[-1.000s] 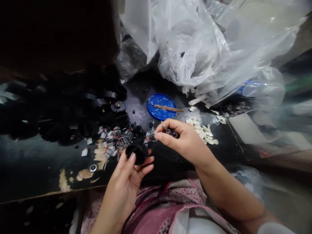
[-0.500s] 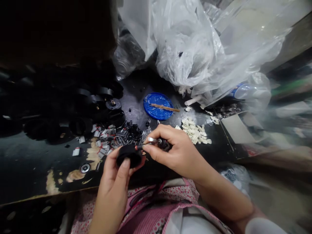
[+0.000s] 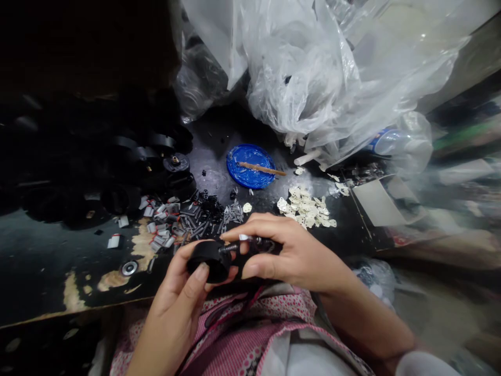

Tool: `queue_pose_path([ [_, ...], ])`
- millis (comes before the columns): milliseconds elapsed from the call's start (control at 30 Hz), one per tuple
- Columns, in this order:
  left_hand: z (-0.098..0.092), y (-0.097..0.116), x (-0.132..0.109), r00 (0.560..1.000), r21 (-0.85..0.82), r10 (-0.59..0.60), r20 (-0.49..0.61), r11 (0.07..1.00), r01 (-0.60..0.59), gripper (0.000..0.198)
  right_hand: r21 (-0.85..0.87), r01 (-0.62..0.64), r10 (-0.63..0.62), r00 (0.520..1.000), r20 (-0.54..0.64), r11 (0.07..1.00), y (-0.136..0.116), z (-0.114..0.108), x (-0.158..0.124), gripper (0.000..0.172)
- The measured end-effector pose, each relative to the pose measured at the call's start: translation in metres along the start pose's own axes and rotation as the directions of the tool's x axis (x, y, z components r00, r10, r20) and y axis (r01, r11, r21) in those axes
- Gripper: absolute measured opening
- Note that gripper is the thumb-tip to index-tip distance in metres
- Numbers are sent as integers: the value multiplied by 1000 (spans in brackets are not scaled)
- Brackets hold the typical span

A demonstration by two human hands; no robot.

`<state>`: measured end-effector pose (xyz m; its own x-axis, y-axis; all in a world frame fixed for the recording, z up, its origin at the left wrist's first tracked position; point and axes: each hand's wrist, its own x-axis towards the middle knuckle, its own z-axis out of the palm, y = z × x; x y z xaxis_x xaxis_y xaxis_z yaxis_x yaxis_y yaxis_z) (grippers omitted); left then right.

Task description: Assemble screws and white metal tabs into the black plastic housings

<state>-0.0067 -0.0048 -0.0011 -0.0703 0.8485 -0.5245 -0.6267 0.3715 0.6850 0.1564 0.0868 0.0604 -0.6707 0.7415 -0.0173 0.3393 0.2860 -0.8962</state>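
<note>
My left hand (image 3: 182,292) is closed around a black round plastic housing (image 3: 209,258), its hollow tilted up toward me. A small dark coil spring (image 3: 230,247) juts from the housing's right side. My right hand (image 3: 285,253) curls round a dark slim piece with a shiny metal part (image 3: 262,242); its exact kind does not show. The index fingertip reaches to the spring, and the thumb sits lower, apart from the index. Beyond my hands lie loose springs (image 3: 195,219), small black parts (image 3: 211,206) and grey parts with red edges (image 3: 162,224).
A blue lid (image 3: 250,180) smeared with grease carries a brown stick (image 3: 262,168). Cream flat pieces (image 3: 307,206) lie to its right. Clear plastic bags (image 3: 301,83) fill the back. Black housings (image 3: 121,198) crowd the left, with a metal ring (image 3: 129,268) near the table edge.
The red-tipped end that was against the housing no longer shows, and a spring is visible there. My right thumb has moved down and away from the index finger. The view has shifted slightly.
</note>
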Motion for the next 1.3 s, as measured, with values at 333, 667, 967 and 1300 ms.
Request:
queue_pose_path([
  [333,-15,-1,-17,999,254,3,32,967,-11,22,349,-326,251,937,244,878,13,8,-7,12],
  [667,-20,-1,-4,982,-82,40,-185,995,-56,17,-449,-19,41,998,40,893,20,34,20,15],
  [967,-8,4,-2,960,-183,82,-267,974,-134,26,-579,32,-29,999,14,815,30,45,29,9],
  [1300,8,5,-1,974,-285,20,-226,955,-85,12,-276,92,-155,963,-218,957,24,43,8,6],
])
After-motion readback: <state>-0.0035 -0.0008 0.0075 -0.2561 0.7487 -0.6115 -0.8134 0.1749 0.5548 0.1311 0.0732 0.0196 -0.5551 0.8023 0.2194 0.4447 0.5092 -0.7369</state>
